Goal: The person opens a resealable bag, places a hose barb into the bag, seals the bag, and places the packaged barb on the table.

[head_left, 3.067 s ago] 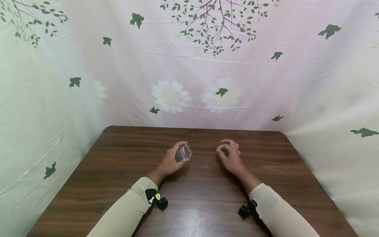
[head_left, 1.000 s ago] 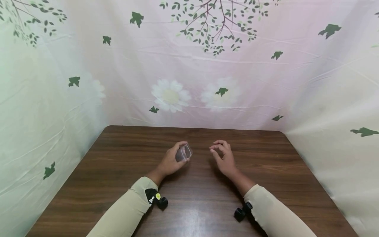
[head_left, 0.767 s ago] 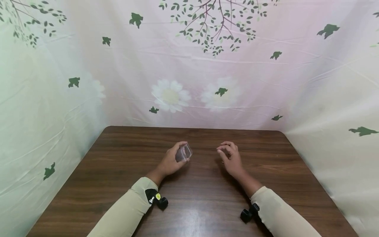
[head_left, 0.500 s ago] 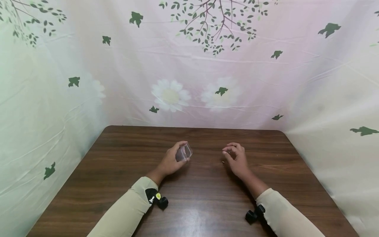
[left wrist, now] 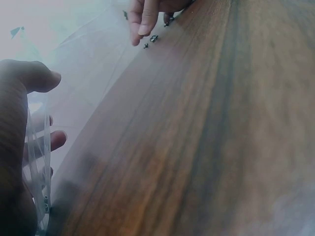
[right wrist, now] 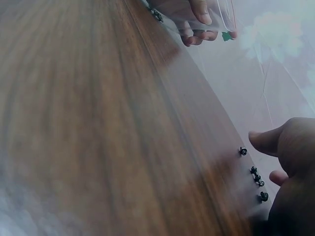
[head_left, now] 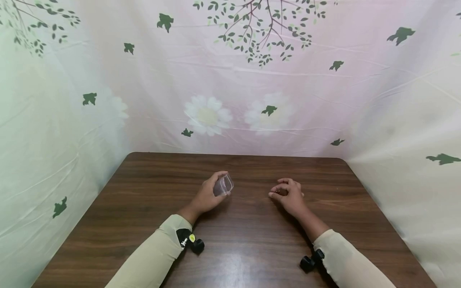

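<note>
My left hand grips a clear plastic container, tilted with its mouth toward the right, thumb and fingers on opposite sides. In the right wrist view, small dark pieces show at the container's lower end. My right hand is low over the table, right of the container, thumb and forefinger brought near each other. Close by its fingertips lie several small dark metal-looking pieces, resembling tiny screws or nuts. From the left wrist, its fingers point down at the small pieces.
A brown wood-grain table fills the lower view, its far edge near a printed curtain. Curtain also hangs at both sides. Black wrist cameras sit on both sleeves.
My right hand swung left, then moved back right and lower, its thumb and forefinger drawing closer together. The left hand and the container have stayed in place.
</note>
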`<state>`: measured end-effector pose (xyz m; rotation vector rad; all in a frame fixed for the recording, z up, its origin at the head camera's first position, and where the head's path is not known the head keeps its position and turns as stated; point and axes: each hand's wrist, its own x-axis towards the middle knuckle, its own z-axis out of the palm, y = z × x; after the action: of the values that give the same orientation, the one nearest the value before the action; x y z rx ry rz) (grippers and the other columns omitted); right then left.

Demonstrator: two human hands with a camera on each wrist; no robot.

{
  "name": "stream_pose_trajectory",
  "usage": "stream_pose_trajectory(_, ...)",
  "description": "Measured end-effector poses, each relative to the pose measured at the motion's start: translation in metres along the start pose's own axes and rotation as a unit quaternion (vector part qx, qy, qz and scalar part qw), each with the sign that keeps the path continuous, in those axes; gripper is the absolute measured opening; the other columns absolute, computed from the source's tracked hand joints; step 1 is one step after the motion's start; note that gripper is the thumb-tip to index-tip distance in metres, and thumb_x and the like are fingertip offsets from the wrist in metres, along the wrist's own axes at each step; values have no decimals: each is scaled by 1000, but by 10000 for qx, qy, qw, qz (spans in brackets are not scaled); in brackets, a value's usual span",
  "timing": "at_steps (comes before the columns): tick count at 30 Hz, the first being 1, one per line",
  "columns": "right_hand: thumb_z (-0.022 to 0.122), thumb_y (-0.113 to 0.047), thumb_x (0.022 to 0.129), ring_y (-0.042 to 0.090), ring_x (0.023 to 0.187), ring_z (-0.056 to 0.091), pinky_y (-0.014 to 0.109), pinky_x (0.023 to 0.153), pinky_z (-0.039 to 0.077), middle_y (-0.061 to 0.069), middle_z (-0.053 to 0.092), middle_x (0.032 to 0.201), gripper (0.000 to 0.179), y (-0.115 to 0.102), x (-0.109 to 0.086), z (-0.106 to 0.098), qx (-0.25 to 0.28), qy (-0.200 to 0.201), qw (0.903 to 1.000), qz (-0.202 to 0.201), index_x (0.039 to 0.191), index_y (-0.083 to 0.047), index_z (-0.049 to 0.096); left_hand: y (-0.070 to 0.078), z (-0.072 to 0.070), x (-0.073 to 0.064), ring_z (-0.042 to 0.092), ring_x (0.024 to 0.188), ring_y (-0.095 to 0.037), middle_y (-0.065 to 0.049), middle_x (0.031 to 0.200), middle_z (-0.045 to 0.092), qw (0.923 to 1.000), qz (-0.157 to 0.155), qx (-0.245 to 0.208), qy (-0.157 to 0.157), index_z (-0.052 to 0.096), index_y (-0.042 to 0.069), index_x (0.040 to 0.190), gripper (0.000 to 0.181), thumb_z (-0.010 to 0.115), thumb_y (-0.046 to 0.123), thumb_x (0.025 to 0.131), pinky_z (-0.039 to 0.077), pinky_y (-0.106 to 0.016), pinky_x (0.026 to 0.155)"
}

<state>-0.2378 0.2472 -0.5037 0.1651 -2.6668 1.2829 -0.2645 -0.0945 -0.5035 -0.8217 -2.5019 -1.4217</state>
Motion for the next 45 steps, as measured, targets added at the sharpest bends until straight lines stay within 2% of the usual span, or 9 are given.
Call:
stream_pose_trajectory(7, 87, -12, 92, 54, 155, 20, 84, 116, 0, 23, 54, 153, 10, 1, 1, 0, -106, -247, 9996, 32, 93, -4, 82, 1, -1, 0, 68, 125, -36, -22, 145, 65, 10000, -37, 11, -31, 50, 9, 158, 73, 84, 9, 93, 61, -53, 98)
stream_pose_trajectory(14, 83, -12, 96, 54, 155, 22, 78, 112, 11, 22, 53, 155, 9, -2, 1, 2, -510, -308, 9982, -62, 90, -6, 79, 2, -1, -1, 67, 125, -36, -22, 145, 65, 10000, -23, 15, -11, 49, 9, 158, 73, 84, 10, 93, 61, -52, 97)
stream_pose_trajectory(20, 78, -14, 101, 52, 156, 21, 77, 115, 10, 19, 50, 156, 8, -4, 1, 3, -494, -171, 9985, -147, 94, -9, 77, 1, 0, -1, 67, 125, -36, -21, 144, 65, 10000, -34, -11, -14, 50, 9, 158, 73, 84, 11, 93, 61, -53, 97)
stream_pose_trajectory(24, 79, -13, 99, 51, 154, 25, 76, 115, 11, 19, 53, 154, 6, -7, 4, 9, -257, 201, 9985, -432, 96, -8, 77, 1, 0, -1, 67, 125, -37, -22, 144, 65, 10000, -41, -46, -17, 50, 11, 157, 73, 84, 11, 93, 61, -54, 97)
stream_pose_trajectory(29, 79, -8, 98, 51, 149, 30, 72, 111, 15, 22, 57, 147, 6, -16, 7, 20, 186, 612, 9937, -916, 95, -4, 77, 2, -1, -2, 67, 125, -37, -24, 144, 64, 10000, -44, -30, -5, 50, 13, 157, 73, 84, 11, 93, 61, -54, 97)
stream_pose_trajectory(34, 75, -7, 100, 51, 149, 30, 75, 113, 11, 24, 58, 142, 7, -28, 8, 32, 574, 676, 9883, -1238, 94, -2, 76, 4, -2, -1, 67, 125, -37, -24, 145, 64, 10000, -76, -15, -22, 50, 12, 157, 73, 84, 10, 93, 61, -54, 98)
stream_pose_trajectory(37, 74, -8, 101, 51, 148, 32, 75, 112, 13, 25, 59, 141, 9, -35, 9, 42, 659, 675, 9862, -1361, 94, -3, 75, 4, -2, -1, 66, 125, -37, -23, 145, 64, 9999, -90, 4, -51, 49, 13, 158, 72, 84, 11, 94, 61, -53, 98)
stream_pose_trajectory(41, 74, -10, 101, 48, 143, 39, 65, 109, 22, 22, 63, 138, 8, -46, 12, 57, 719, 733, 9831, -1519, 95, -5, 76, 3, -2, -1, 67, 125, -36, -22, 144, 64, 10000, -68, 7, -38, 50, 12, 158, 72, 84, 12, 94, 61, -54, 98)
stream_pose_trajectory(45, 74, -7, 101, 46, 135, 45, 54, 105, 26, 25, 64, 133, 5, -57, 13, 72, 870, 904, 9742, -1877, 97, -4, 75, 1, -1, -1, 67, 124, -35, -22, 142, 65, 10000, -30, 10, -12, 50, 11, 157, 73, 84, 11, 93, 60, -53, 98)
